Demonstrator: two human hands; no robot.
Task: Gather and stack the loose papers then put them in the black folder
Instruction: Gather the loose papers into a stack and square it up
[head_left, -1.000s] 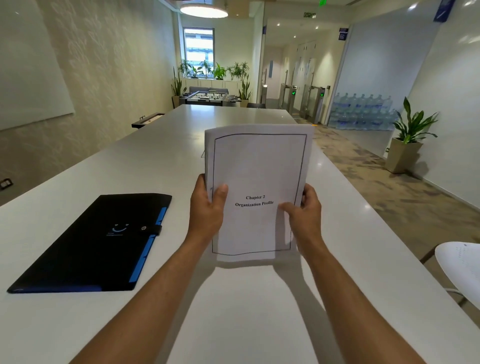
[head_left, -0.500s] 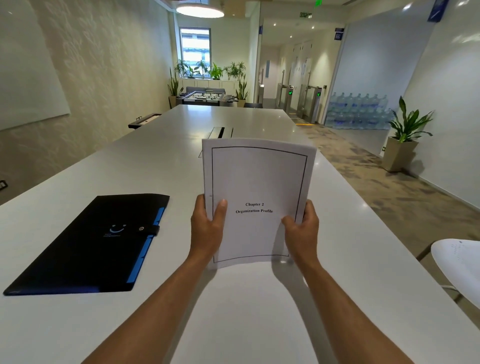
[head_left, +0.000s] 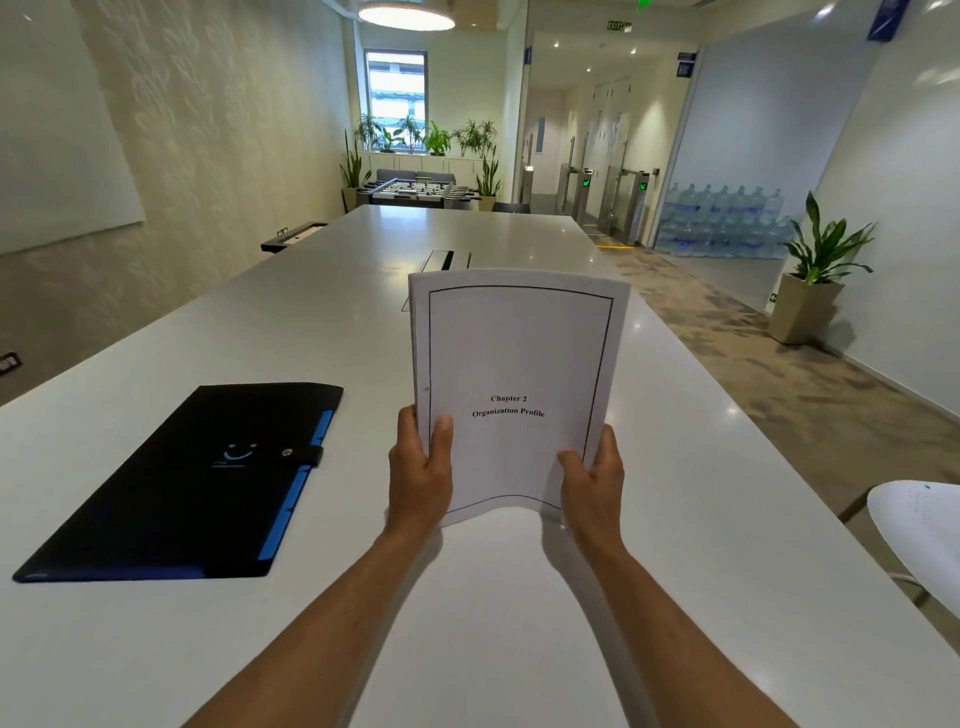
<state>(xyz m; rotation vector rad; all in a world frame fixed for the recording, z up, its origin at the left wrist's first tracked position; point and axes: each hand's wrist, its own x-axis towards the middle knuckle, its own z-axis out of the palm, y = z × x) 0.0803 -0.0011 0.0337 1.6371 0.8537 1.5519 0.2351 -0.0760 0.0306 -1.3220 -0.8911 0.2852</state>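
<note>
A stack of white papers (head_left: 514, 358) stands upright in front of me, its top sheet reading "Chapter 2 Organization Profile". My left hand (head_left: 418, 470) grips its lower left edge and my right hand (head_left: 595, 475) grips its lower right edge. The stack's bottom edge bows upward and seems to rest on the white table (head_left: 156, 649). The black folder (head_left: 192, 483) with blue tabs lies flat and closed by a snap strap, to the left of the papers.
A cable slot (head_left: 447, 260) is set in the table behind the papers. A white chair (head_left: 919, 530) stands at the right edge. A potted plant (head_left: 815, 280) and stacked water bottles (head_left: 722, 223) are at the far right.
Both hands have lowered the paper stack toward the table. Its bottom edge, straight before, now curves upward against the surface.
</note>
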